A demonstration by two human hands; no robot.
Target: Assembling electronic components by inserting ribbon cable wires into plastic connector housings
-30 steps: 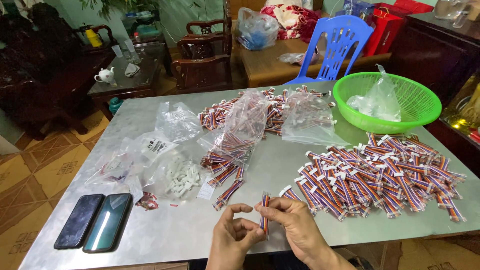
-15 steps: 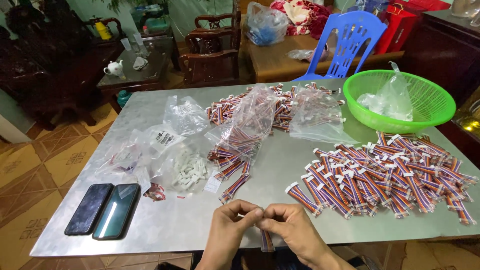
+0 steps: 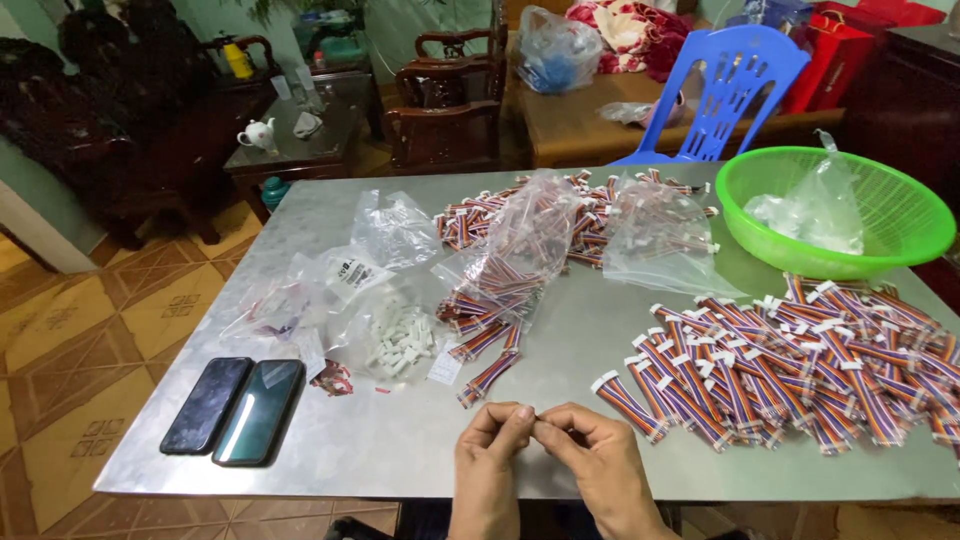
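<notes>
two bare hands meet at the near edge of the table, fingertips pinched together over something very small; the left hand (image 3: 492, 470) and the right hand (image 3: 598, 472) are both closed in a fine pinch, thumbs against forefingers, and what sits between them is too small to make out, though it may be the end of a cable piece. the nearest loose striped ribbon cable piece with white end connectors (image 3: 487, 377) lies just beyond the left hand, up and slightly to the left, its long axis slanting from near-left to far-right, so the left hand is the nearer one to it. to the right of the right hand spreads the big heap of striped ribbon cables with white plugs (image 3: 790, 365), near but not touching. further out lie a clear plastic bag of small white connectors (image 3: 398, 340), a clear bag half full of striped cables (image 3: 515, 255), and more bags behind. two dark smartphones (image 3: 235, 410) lie side by side at the left of the shiny metal table (image 3: 400, 450), and a green plastic basket (image 3: 900, 250) holding clear bags sits at the far right
</notes>
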